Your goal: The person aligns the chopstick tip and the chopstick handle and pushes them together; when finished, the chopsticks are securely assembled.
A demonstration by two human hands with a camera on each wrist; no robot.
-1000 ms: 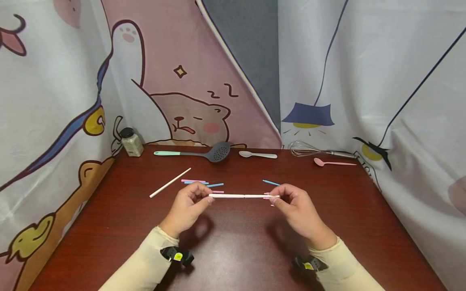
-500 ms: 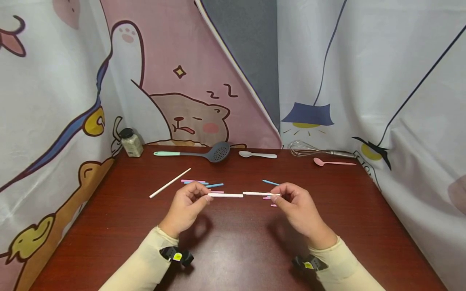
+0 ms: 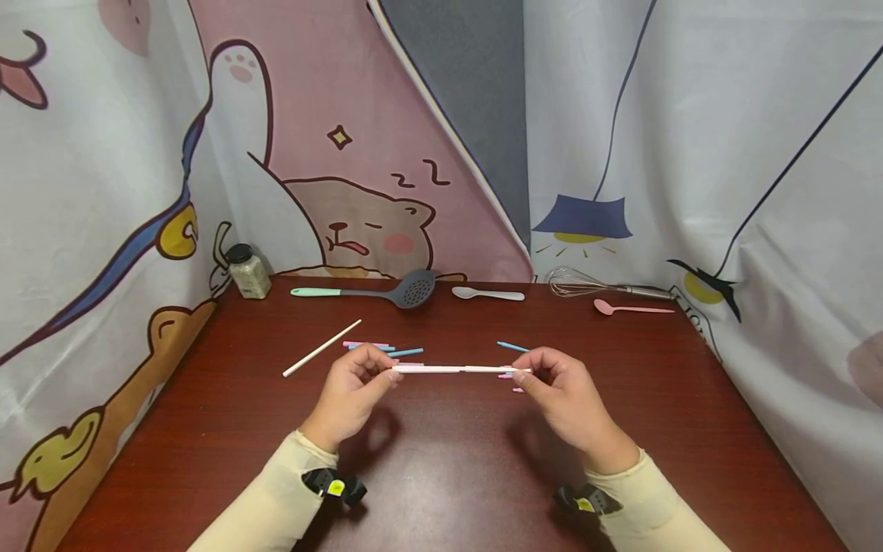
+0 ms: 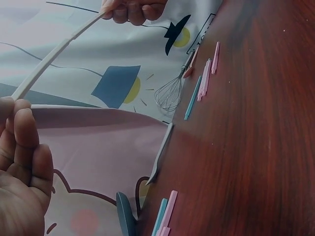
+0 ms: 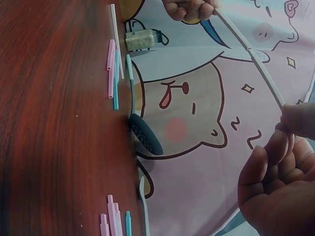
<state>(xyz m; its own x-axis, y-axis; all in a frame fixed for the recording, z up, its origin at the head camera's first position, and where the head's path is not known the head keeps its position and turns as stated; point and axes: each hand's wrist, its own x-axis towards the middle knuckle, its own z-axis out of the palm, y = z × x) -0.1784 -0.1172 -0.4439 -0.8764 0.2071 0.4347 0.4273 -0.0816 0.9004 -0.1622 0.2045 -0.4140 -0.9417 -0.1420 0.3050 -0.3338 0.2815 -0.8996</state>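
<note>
My left hand (image 3: 353, 391) pinches one end of a slim white plastic stick (image 3: 429, 369) between thumb and fingers. My right hand (image 3: 567, 399) pinches the outer end of a second white stick (image 3: 488, 369). Both sticks are held up above the table, roughly in line, their inner ends meeting midway between the hands. Whether one tip sits inside the other cannot be made out. In the left wrist view a small step marks the joint between the left-hand stick (image 4: 42, 70) and the right-hand one (image 4: 87, 27). Behind the hands lie pink sticks (image 5: 111, 69) and blue sticks (image 3: 407, 352).
A longer white stick (image 3: 321, 348) lies at the left. Along the back of the brown table (image 3: 441, 475) are a seasoning jar (image 3: 250, 271), a slotted skimmer (image 3: 414, 290), a white spoon (image 3: 488, 294), a whisk (image 3: 607, 287) and a pink spoon (image 3: 633, 308). Printed curtains surround the table.
Half a second ago the inner ends were slightly apart, the right stick a little higher; now they meet again. Both hands have barely shifted and keep their pinch.
</note>
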